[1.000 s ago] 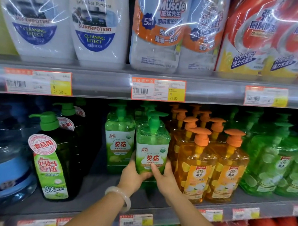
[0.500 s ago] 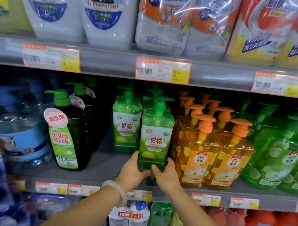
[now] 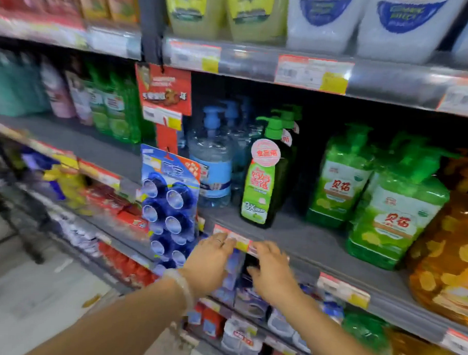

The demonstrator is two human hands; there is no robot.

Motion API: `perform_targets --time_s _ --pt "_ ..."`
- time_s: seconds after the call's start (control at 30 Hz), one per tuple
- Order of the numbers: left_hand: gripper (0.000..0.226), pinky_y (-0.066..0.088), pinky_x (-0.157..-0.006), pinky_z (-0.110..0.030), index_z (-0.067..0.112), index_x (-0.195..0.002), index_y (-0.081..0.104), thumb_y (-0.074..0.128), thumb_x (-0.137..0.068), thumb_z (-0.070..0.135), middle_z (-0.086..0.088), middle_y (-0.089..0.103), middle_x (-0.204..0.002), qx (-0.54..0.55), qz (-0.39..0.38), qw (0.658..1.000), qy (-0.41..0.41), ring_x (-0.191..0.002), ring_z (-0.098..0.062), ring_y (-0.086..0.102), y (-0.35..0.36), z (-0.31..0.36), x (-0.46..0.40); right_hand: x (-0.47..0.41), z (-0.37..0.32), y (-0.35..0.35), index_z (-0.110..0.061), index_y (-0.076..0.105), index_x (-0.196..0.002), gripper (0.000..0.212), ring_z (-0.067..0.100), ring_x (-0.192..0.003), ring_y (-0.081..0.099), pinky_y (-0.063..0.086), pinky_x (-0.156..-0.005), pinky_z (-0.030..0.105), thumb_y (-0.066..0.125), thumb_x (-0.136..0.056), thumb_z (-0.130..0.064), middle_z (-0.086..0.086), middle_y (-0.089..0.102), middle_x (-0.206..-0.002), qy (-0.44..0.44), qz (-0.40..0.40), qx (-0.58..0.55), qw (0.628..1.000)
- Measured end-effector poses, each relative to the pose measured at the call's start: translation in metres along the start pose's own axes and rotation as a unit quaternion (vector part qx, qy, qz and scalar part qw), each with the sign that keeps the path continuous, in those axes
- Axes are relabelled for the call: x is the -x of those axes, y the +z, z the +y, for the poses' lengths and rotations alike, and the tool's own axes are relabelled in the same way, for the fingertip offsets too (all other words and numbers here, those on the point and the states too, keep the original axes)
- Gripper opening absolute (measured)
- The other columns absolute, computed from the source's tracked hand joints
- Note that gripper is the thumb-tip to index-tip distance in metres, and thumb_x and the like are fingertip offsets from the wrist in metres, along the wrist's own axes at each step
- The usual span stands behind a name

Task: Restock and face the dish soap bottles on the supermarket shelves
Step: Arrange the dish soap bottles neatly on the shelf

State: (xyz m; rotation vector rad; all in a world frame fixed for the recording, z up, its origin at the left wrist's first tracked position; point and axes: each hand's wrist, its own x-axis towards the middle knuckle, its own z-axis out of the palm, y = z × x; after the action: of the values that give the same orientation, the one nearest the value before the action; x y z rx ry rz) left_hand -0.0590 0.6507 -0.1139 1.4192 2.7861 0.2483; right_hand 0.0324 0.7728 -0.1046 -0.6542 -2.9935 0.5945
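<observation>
change: both hands let go of the front green bottle (image 3: 395,211) | left hand (image 3: 210,262), right hand (image 3: 271,273): fingers spread, empty (near shelf edge (image 3: 336,265)) | bottle stands faced; next bottle probably

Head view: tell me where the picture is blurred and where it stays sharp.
Head view: motion blur smears the left shelves, the upper price tags and both hands, left hand and right hand; the dark green pump bottle and the light green soap bottle stay fairly readable; wide-angle distortion tilts the shelf edges.
</observation>
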Motion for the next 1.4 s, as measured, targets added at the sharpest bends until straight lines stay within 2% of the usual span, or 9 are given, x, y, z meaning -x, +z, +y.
perform_targets --time_s 0.03,0.07,0.13,0.2,0.3,0.43,0.67,1.17,1.4 --pt "0.069 0.051 -0.086 -0.032 0.006 -0.124 0.055 0.079 -0.061 0.022 -0.015 0.056 -0.123 -0.009 -0.001 1.000 -0.024 -0.112 -0.031 0.058 -0.004 -0.026 0.017 -0.005 -0.026 0.010 -0.016 0.033 -0.139 0.050 0.029 -0.130 0.033 0.033 -0.106 0.034 0.051 -0.093 -0.023 0.007 0.033 -0.142 -0.025 -0.019 0.021 0.999" --pt "0.068 0.051 -0.086 -0.036 0.005 -0.124 0.054 0.078 -0.062 0.020 -0.015 0.054 -0.123 -0.012 -0.023 0.998 -0.052 -0.112 -0.033 0.057 -0.010 -0.051 0.036 -0.009 -0.054 0.022 -0.015 0.032 -0.139 0.051 0.029 -0.131 0.033 0.034 -0.105 0.034 0.052 -0.093 -0.025 0.007 0.033 -0.141 -0.048 -0.036 0.041 0.997" --pt "0.073 0.037 -0.104 -0.039 0.009 -0.141 0.034 0.066 -0.077 0.022 -0.014 0.036 -0.142 -0.048 -0.041 0.992 -0.110 -0.131 -0.032 0.038 -0.017 -0.105 0.075 -0.017 -0.114 0.048 -0.015 0.034 -0.137 0.051 0.030 -0.128 0.035 0.035 -0.101 0.035 0.053 -0.092 -0.029 0.009 0.035 -0.139 -0.087 -0.066 0.071 0.992" --pt "0.072 0.026 -0.112 -0.038 0.012 -0.146 0.023 0.059 -0.084 0.023 -0.012 0.026 -0.151 -0.049 -0.047 0.984 -0.165 -0.138 -0.028 0.026 -0.026 -0.163 0.116 -0.023 -0.180 0.078 -0.014 0.036 -0.135 0.051 0.032 -0.126 0.038 0.037 -0.100 0.036 0.055 -0.089 -0.025 0.010 0.037 -0.137 -0.123 -0.091 0.090 0.984" --pt "0.061 0.031 -0.107 -0.038 0.011 -0.141 0.031 0.056 -0.086 0.022 -0.011 0.034 -0.145 -0.060 -0.018 0.968 -0.242 -0.134 -0.028 0.032 -0.048 -0.246 0.180 -0.031 -0.281 0.118 -0.013 0.035 -0.136 0.054 0.034 -0.127 0.039 0.035 -0.104 0.037 0.056 -0.088 -0.025 0.013 0.039 -0.137 -0.180 -0.117 0.106 0.971" --pt "0.067 0.035 -0.104 -0.039 0.010 -0.141 0.028 0.061 -0.085 0.024 -0.013 0.036 -0.142 -0.074 -0.043 0.938 -0.335 -0.132 -0.029 0.034 -0.067 -0.343 0.266 -0.036 -0.401 0.168 -0.013 0.041 -0.131 0.051 0.031 -0.126 0.042 0.038 -0.101 0.037 0.059 -0.086 -0.029 0.014 0.045 -0.134 -0.242 -0.144 0.110 0.953" --pt "0.053 0.034 -0.104 -0.040 0.012 -0.130 0.041 0.063 -0.084 0.025 -0.011 0.039 -0.136 -0.039 -0.035 0.890 -0.452 -0.130 -0.031 0.034 -0.092 -0.469 0.360 -0.050 -0.565 0.229 -0.009 0.039 -0.131 0.059 0.032 -0.129 0.041 0.035 -0.104 0.036 0.061 -0.085 -0.039 0.016 0.044 -0.137 -0.325 -0.183 0.146 0.916" --pt "0.059 0.034 -0.108 -0.036 0.012 -0.136 0.039 0.062 -0.085 0.027 -0.009 0.041 -0.139 -0.052 0.011 0.826 -0.562 -0.131 -0.027 0.036 -0.155 -0.770 0.375 -0.224 -0.861 0.326 -0.010 0.032 -0.136 0.056 0.035 -0.133 0.030 0.036 -0.104 0.044 0.057 -0.091 -0.031 0.013 0.030 -0.143 -0.424 -0.250 0.139 0.859" --pt "0.057 0.034 -0.106 -0.037 0.012 -0.136 0.038 0.062 -0.086 0.027 -0.011 0.039 -0.141 -0.046 -0.013 0.830 -0.555 -0.132 -0.027 0.034 -0.154 -0.894 0.364 -0.289 -0.952 0.372 -0.010 0.033 -0.136 0.058 0.035 -0.132 0.032 0.034 -0.105 0.043 0.058 -0.089 -0.032 0.014 0.032 -0.141 -0.415 -0.272 0.143 0.856"
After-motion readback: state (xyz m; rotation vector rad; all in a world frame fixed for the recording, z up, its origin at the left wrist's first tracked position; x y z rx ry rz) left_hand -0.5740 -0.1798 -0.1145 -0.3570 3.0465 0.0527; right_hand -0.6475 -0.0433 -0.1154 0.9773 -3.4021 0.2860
